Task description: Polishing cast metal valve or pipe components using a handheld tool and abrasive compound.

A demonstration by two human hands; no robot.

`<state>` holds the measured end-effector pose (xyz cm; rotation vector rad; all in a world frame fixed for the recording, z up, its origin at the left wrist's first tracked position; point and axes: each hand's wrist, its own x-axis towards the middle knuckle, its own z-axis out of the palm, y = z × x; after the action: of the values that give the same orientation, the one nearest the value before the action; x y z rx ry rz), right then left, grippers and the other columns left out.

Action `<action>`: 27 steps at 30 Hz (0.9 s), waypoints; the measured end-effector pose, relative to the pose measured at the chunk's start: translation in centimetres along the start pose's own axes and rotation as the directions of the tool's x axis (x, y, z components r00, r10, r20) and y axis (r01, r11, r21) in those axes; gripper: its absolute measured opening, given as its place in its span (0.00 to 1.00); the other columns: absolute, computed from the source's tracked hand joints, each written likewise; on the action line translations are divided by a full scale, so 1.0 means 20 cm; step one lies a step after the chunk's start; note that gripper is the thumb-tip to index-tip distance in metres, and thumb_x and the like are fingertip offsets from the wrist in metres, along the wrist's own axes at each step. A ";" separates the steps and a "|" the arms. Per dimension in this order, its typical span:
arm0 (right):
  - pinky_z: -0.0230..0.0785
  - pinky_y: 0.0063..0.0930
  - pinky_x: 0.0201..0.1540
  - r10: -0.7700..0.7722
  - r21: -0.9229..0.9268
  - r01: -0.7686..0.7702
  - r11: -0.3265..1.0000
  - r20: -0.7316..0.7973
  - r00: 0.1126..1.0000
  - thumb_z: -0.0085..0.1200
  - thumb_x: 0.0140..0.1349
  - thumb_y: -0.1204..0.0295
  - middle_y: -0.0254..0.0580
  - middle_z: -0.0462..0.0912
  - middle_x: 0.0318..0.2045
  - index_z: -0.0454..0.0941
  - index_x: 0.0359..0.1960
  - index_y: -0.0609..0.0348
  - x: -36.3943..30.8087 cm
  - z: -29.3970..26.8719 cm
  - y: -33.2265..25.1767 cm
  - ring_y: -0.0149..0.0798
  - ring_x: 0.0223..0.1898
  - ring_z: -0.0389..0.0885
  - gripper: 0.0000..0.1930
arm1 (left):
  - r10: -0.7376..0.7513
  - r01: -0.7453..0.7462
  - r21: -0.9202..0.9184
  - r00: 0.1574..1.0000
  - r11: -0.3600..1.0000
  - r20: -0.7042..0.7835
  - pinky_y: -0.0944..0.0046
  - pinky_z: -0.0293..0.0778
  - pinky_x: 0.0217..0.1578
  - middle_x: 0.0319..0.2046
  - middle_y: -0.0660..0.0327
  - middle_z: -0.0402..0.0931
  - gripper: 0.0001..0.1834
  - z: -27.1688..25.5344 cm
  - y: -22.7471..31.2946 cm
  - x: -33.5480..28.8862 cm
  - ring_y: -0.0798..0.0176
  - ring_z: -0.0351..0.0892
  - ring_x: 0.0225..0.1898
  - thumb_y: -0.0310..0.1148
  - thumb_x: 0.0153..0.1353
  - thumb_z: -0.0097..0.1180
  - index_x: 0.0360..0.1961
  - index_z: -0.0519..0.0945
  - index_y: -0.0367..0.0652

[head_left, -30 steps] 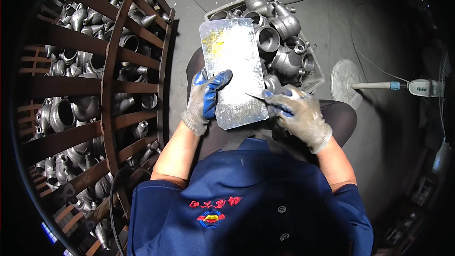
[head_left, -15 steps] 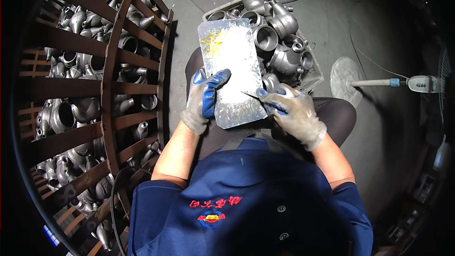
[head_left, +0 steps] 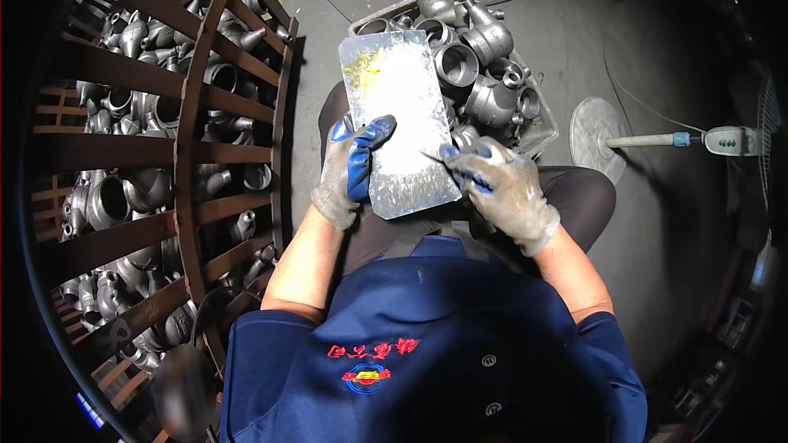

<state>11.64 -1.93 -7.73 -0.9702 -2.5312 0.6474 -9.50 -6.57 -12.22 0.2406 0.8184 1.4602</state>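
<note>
I hold a flat, shiny metal plate [head_left: 400, 119] with yellowish smears near its far end, over my lap. My left hand [head_left: 349, 168], in a grey and blue glove, grips the plate's left edge with the thumb on top. My right hand [head_left: 499, 189], in the same kind of glove, pinches a thin pointed tool [head_left: 432, 157] whose tip touches the plate's right side. Just beyond the plate stands a pale crate [head_left: 538, 133] heaped with grey metal pipe fittings [head_left: 484, 61].
A rusty brown metal cage [head_left: 185, 156] on my left holds several more grey fittings. A white standing fan [head_left: 657, 139] lies on the concrete floor to the right. Cables run across the floor beyond the crate.
The plate has tilted and shifted slightly away from me. My right hand and its tool have stayed at the plate's right edge.
</note>
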 end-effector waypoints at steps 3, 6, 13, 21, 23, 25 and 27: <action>0.74 0.37 0.37 0.041 0.022 -0.045 0.999 0.140 0.989 0.57 0.47 0.77 0.41 0.78 0.36 0.81 0.39 0.47 -0.03 -0.04 0.04 0.48 0.34 0.80 0.15 | 0.027 -0.027 0.017 1.000 0.999 -0.007 0.59 0.79 0.45 0.45 0.53 0.78 0.20 0.00 0.00 0.00 0.58 0.81 0.43 0.23 0.58 0.54 0.52 0.72 0.33; 0.74 0.37 0.37 0.088 0.013 -0.088 0.996 0.053 0.995 0.58 0.47 0.76 0.40 0.78 0.35 0.81 0.39 0.46 0.00 0.00 0.03 0.47 0.34 0.80 0.15 | 0.016 -0.014 0.078 1.000 0.997 -0.020 0.59 0.79 0.45 0.45 0.53 0.78 0.20 0.01 0.01 -0.01 0.58 0.80 0.43 0.23 0.58 0.54 0.53 0.72 0.33; 0.74 0.36 0.38 0.152 -0.014 -0.152 0.988 0.126 0.980 0.58 0.47 0.75 0.41 0.78 0.35 0.81 0.39 0.47 -0.01 -0.04 0.02 0.48 0.35 0.80 0.14 | 0.024 -0.024 0.061 1.000 0.998 -0.003 0.60 0.79 0.45 0.45 0.53 0.77 0.19 -0.01 -0.01 0.00 0.59 0.80 0.43 0.23 0.59 0.55 0.53 0.72 0.33; 0.73 0.36 0.39 0.136 0.021 -0.139 0.990 0.119 0.984 0.58 0.47 0.77 0.42 0.78 0.35 0.81 0.39 0.48 0.00 -0.04 0.01 0.48 0.35 0.80 0.15 | 0.048 -0.046 0.076 0.999 0.996 -0.022 0.60 0.79 0.44 0.44 0.54 0.78 0.19 0.01 0.00 0.00 0.60 0.81 0.42 0.23 0.59 0.55 0.52 0.72 0.32; 0.74 0.36 0.39 0.137 0.009 -0.137 0.991 0.040 0.990 0.58 0.47 0.76 0.42 0.78 0.35 0.82 0.39 0.47 0.01 -0.02 0.01 0.48 0.35 0.80 0.15 | 0.020 -0.018 0.078 0.999 0.997 -0.029 0.60 0.79 0.44 0.44 0.54 0.78 0.19 0.02 0.01 -0.01 0.60 0.81 0.42 0.23 0.59 0.55 0.52 0.72 0.33; 0.74 0.35 0.39 0.104 0.011 -0.105 0.994 0.054 0.993 0.59 0.47 0.76 0.42 0.78 0.35 0.82 0.39 0.48 0.01 -0.01 0.00 0.48 0.35 0.80 0.15 | 0.006 -0.003 0.081 0.999 0.997 -0.045 0.60 0.79 0.44 0.44 0.54 0.78 0.19 0.01 0.01 0.00 0.60 0.81 0.42 0.24 0.59 0.55 0.52 0.72 0.33; 0.74 0.35 0.39 0.029 0.057 -0.035 0.998 0.094 0.995 0.60 0.47 0.75 0.42 0.78 0.35 0.82 0.38 0.49 -0.01 -0.02 0.01 0.48 0.35 0.80 0.14 | 0.058 -0.055 0.073 0.997 0.996 -0.041 0.59 0.79 0.44 0.44 0.54 0.78 0.19 0.00 -0.02 0.00 0.59 0.80 0.42 0.24 0.59 0.55 0.52 0.72 0.33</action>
<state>12.18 -1.78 -7.53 -0.9839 -2.5658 0.7888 -9.14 -6.64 -12.48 0.2896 0.9061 1.4946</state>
